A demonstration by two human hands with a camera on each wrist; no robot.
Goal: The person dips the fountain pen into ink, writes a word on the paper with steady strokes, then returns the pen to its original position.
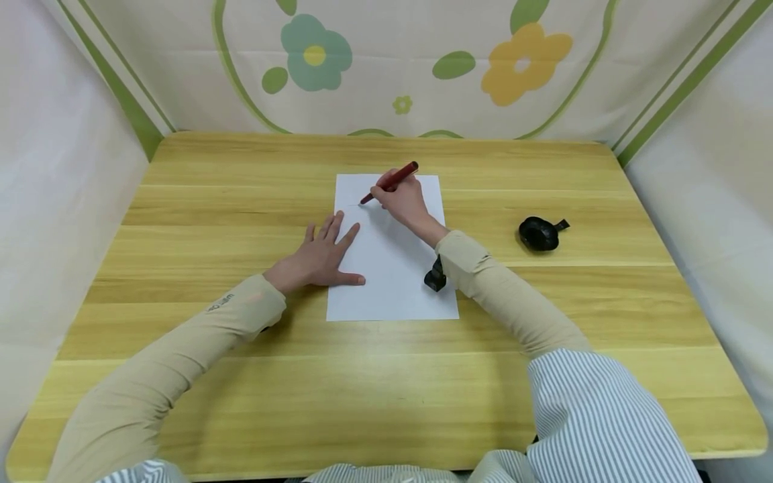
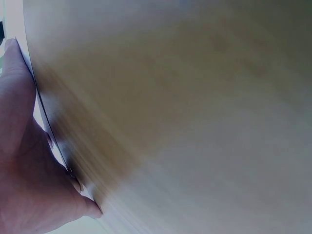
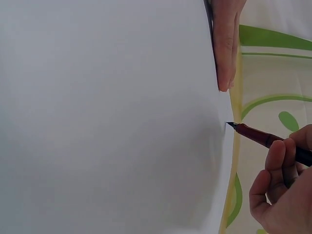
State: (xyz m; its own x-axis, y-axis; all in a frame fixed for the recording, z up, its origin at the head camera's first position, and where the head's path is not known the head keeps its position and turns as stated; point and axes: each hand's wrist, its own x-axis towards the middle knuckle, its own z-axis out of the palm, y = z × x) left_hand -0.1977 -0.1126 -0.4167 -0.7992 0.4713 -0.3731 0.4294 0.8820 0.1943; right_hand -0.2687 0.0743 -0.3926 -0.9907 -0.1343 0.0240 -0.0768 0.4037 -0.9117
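A white sheet of paper [image 1: 392,288] lies upright on the wooden table in the head view. My right hand [image 1: 406,202] pinches a dark red fountain pen [image 1: 398,176] near the upper part of the sheet. In the right wrist view the metal nib of the fountain pen [image 3: 253,134] meets the paper. A short, faint line runs left from the tip. My left hand [image 1: 320,256] rests with fingers spread across the sheet's left edge, its thumb stretched onto the paper. The left wrist view shows part of that left hand [image 2: 29,161] along the paper's edge.
To the right on the table [image 1: 604,302] sits a small rounded black object [image 1: 539,234] with a short tab; its kind is unclear. Another small black item [image 1: 435,276] shows below the right cuff. A flower-patterned cloth [image 1: 386,74] hangs behind the table's far edge.
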